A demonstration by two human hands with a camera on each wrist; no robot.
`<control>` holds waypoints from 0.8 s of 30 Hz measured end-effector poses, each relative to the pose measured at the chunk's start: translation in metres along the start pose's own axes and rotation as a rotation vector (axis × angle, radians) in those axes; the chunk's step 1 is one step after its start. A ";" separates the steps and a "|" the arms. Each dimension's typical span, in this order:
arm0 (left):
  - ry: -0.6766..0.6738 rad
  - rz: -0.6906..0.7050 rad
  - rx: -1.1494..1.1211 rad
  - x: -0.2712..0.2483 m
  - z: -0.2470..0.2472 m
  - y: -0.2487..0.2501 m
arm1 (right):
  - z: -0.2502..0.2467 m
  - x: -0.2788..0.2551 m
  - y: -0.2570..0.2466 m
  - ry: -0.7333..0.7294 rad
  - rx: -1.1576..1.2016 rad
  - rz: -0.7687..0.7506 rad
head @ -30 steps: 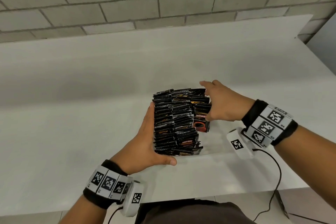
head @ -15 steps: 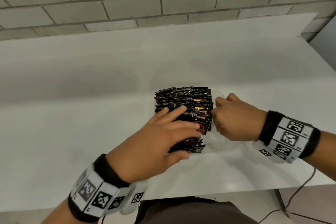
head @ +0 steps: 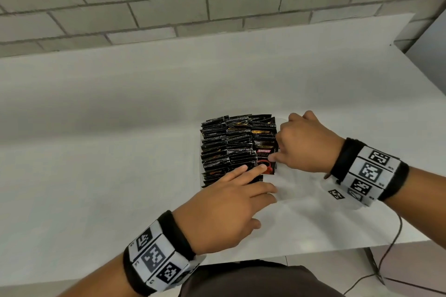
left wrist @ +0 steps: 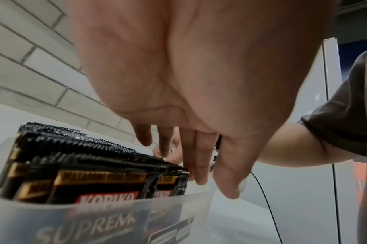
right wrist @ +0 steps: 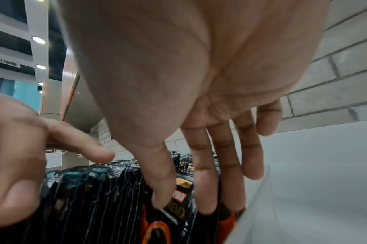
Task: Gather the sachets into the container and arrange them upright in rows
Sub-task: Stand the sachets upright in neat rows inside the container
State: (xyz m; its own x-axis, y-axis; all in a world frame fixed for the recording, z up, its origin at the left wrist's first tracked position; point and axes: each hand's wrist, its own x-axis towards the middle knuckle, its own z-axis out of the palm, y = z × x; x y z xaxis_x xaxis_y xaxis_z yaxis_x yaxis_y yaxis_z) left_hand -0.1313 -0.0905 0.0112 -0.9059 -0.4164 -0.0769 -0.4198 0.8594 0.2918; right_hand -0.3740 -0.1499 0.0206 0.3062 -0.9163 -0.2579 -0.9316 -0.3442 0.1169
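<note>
— What carries everything here?

— A white table (head: pixel 120 128), its far edge against a grey block wall (head: pixel 169 7).

— And what sits directly on it?

— A translucent plastic container (head: pixel 293 190), close to the table's near edge. Black sachets (head: pixel 226 147) stand packed inside it, filling the side away from the wall's right end.

— Anything else near the container?

— A thin black cable (head: pixel 395 231) hangs just past the near edge; whether it touches the tabletop, I can't quite tell.

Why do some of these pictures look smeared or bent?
Head view: sharp, wide lens bows the brick wall. Left wrist view: the container wall is blurred, the left hand soft. Right wrist view: the sachets are streaked.
</note>
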 end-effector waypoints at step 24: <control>0.189 -0.109 -0.198 -0.014 -0.021 -0.020 | -0.002 -0.011 0.000 -0.129 0.261 -0.205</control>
State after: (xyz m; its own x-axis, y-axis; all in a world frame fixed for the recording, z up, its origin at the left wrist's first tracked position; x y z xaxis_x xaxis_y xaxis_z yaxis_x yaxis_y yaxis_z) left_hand -0.1091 -0.1075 0.0265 -0.8220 -0.5667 0.0557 -0.4781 0.7400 0.4731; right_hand -0.3770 -0.1403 0.0252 0.4801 -0.7945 -0.3719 -0.8772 -0.4391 -0.1943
